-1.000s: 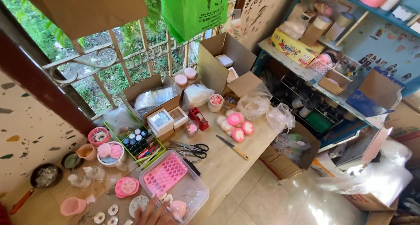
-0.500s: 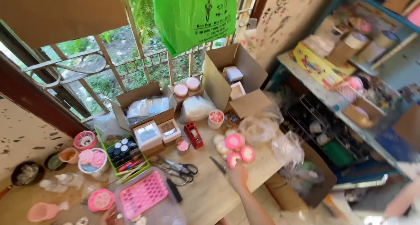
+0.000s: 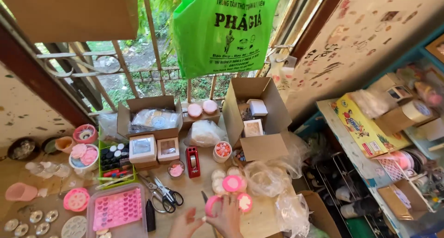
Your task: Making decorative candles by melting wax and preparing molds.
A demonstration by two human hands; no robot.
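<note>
- The right hand (image 3: 230, 215) is at the bottom edge of the view, its grip clamped on a round pink lidded tub (image 3: 212, 204) held on edge just above the counter (image 3: 194, 198); the fingers wrap its rim
- The left hand (image 3: 185, 225) lies just beside it, fingers spread apart and holding nothing; it is near the black knife (image 3: 204, 197) lying on the counter
- Close behind the held tub sit more round tubs: a pink one (image 3: 232, 183), a pale one (image 3: 218, 175) and a smaller pink one (image 3: 245, 202), touching in a cluster
- To the left lie the scissors (image 3: 163, 194) and a clear tray with a pink heart mould (image 3: 117, 209); a red tape dispenser (image 3: 192, 162) stands further back
- Crumpled clear plastic bags (image 3: 268, 178) lie to the right; an open cardboard box (image 3: 255, 117) stands behind them
</note>
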